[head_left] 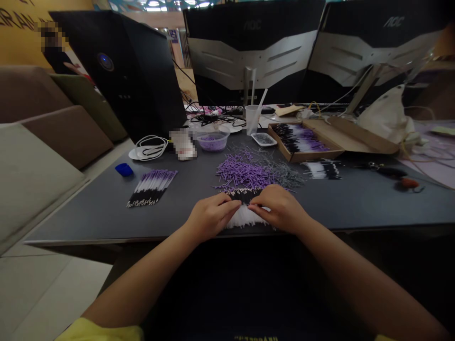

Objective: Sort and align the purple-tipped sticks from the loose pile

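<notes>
A row of thin sticks (245, 218), black at the far end with light tips and white at the near end, lies near the table's front edge. My left hand (209, 215) is closed at the row's left side, thumb and fingers pinched on the black part. On the right side my right hand (282, 208) pinches the same row, its fingertips close to the left ones. My fingers hide parts of the row. Just beyond my hands spreads a heap of purple pieces (243, 168), with thin grey pieces (287, 174) to its right.
Purple-white-black sticks (152, 187) lie fanned at left, near a blue cap (123, 169). Behind are a plastic bowl (213, 139), a cup (251, 121), a small tray (263, 139) and an open cardboard box (309, 154) of sticks. More white sticks (323, 169) and a tool (391, 173) lie right.
</notes>
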Demonstrator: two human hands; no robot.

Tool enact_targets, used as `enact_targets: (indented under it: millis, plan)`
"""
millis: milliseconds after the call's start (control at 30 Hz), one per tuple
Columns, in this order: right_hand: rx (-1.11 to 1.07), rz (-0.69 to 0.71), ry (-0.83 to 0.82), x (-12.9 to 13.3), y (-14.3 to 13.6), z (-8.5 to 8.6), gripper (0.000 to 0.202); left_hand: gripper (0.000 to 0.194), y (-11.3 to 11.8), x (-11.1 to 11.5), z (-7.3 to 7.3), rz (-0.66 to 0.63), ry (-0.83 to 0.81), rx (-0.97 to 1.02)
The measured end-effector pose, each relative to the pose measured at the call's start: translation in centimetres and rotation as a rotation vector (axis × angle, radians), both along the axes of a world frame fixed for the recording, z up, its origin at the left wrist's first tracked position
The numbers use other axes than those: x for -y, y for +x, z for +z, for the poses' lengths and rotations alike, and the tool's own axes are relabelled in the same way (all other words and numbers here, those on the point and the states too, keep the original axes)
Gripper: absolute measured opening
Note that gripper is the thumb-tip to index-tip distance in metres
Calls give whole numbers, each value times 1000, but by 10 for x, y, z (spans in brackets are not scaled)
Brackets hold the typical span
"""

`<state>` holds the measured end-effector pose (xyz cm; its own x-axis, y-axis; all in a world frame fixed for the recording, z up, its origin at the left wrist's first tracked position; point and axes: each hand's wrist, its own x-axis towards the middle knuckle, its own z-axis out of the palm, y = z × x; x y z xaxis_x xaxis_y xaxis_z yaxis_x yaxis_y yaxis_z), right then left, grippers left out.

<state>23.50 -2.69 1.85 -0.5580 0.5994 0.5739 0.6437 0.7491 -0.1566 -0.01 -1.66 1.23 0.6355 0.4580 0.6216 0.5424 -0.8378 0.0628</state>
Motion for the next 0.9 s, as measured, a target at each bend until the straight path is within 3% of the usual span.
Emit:
enact_targets:
  millis: [167,267,333,500,600,733,900]
  plan:
    - [-1,20,37,-3,6,1,18,18,-3,-4,3,51,-39,34]
    - [-21,15,36,-5,9,0,16,15,-6,-7,7,50,-158,109]
    - [-37,-1,25,-7,12,0,15,13,-8,-10,10,33,-336,265]
    - [-95,19,-22,-12,14,-5,16,17,-5,-14,10,-89,-962,744]
    - [-148,51,-41,-10,10,-9,18,20,2,-8,7,-100,-1162,972]
    - [-248,70,-5,-1,6,-4,28,20,8,0,8,-19,-1229,1234]
    - [-391,-49,139,-5,23,-2,30,21,-18,-20,15,84,-1035,1368]
